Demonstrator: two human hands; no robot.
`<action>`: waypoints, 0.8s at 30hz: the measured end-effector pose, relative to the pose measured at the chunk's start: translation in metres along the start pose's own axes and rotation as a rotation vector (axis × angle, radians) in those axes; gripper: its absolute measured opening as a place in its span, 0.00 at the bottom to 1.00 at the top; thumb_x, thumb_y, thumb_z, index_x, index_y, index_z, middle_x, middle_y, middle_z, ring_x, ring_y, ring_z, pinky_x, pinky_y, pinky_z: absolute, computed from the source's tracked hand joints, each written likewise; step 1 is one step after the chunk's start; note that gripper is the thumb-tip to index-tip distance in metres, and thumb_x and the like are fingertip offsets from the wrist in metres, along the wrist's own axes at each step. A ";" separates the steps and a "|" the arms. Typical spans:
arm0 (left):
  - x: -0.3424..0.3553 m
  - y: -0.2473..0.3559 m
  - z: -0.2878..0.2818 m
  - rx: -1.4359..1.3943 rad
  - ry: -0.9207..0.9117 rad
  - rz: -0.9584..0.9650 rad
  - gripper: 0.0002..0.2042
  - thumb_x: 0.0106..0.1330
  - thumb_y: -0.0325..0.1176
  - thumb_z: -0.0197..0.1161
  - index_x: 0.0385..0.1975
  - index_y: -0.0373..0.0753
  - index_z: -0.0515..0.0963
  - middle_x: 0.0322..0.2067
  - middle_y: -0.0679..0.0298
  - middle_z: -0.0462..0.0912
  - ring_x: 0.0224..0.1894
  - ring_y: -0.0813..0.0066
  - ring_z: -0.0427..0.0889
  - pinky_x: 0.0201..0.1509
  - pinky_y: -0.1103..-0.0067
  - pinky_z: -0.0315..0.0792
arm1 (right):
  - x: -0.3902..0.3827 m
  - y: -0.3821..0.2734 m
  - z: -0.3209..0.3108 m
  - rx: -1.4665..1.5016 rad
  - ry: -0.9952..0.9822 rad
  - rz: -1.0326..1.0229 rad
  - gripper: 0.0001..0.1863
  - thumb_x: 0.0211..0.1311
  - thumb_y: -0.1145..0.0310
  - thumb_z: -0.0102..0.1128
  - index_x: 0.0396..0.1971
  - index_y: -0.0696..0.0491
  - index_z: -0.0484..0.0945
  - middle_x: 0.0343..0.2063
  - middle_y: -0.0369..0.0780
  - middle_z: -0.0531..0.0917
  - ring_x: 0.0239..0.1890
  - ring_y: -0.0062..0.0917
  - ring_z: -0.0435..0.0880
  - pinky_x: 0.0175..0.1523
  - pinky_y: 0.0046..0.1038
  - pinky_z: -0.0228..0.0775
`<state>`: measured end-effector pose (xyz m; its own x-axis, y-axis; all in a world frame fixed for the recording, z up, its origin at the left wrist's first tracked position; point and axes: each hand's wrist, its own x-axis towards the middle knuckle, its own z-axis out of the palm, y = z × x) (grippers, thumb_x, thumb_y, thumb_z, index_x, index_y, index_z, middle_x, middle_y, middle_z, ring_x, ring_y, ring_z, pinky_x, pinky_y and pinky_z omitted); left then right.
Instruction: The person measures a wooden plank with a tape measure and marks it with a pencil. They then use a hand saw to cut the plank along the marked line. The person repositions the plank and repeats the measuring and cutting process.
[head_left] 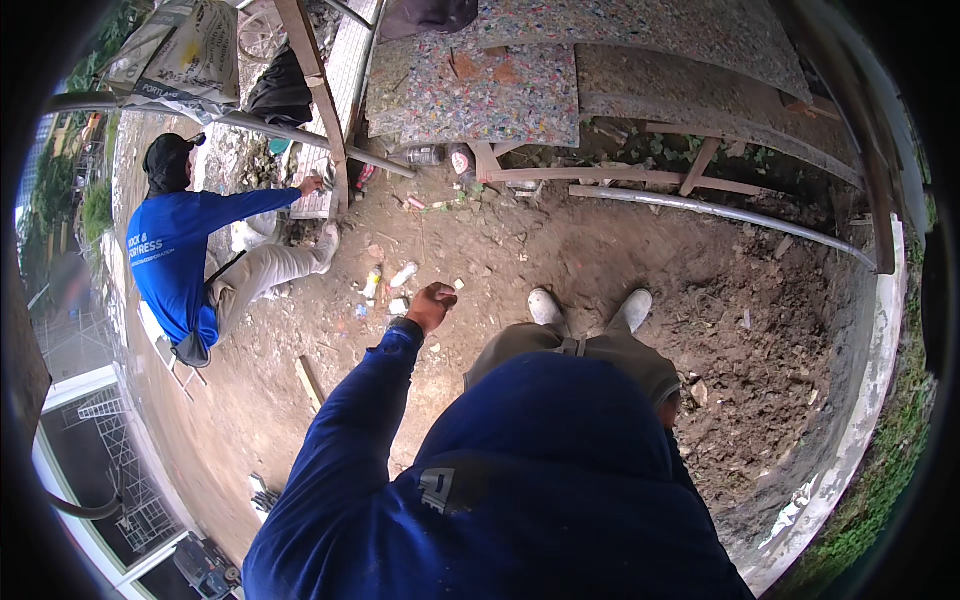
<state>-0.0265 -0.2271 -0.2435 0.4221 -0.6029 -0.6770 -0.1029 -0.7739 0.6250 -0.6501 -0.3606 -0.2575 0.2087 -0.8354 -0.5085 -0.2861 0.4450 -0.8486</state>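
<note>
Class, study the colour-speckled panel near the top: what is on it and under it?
On the colour-speckled panel are reddish-brown patches. A plastic bottle and a wooden brace show at its near edge; anything farther beneath is hidden by the panel.

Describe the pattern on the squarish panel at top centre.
The panel has multicoloured speckles on grey, with reddish-brown smudges; shows best in the head view.

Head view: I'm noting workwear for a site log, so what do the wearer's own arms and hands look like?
The left sleeve is long, blue and creased, ending in a cuff at the wrist. The left hand wears no glove. The right sleeve is mostly hidden; its visible strip looks dark blue. Too little of the right hand shows for detail.
</note>
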 end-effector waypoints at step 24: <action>-0.011 -0.016 -0.004 -0.148 0.005 -0.124 0.18 0.79 0.37 0.64 0.64 0.37 0.79 0.54 0.56 0.90 0.47 0.65 0.92 0.47 0.70 0.81 | -0.029 -0.133 -0.069 -0.501 -0.086 -0.035 0.12 0.77 0.66 0.57 0.39 0.59 0.84 0.31 0.42 0.86 0.30 0.26 0.89 0.37 0.30 0.84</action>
<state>-0.0258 -0.2070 -0.2449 0.4277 -0.5035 -0.7507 0.0833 -0.8050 0.5874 -0.6830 -0.4180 -0.1201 0.2966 -0.8081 -0.5089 -0.6862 0.1902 -0.7021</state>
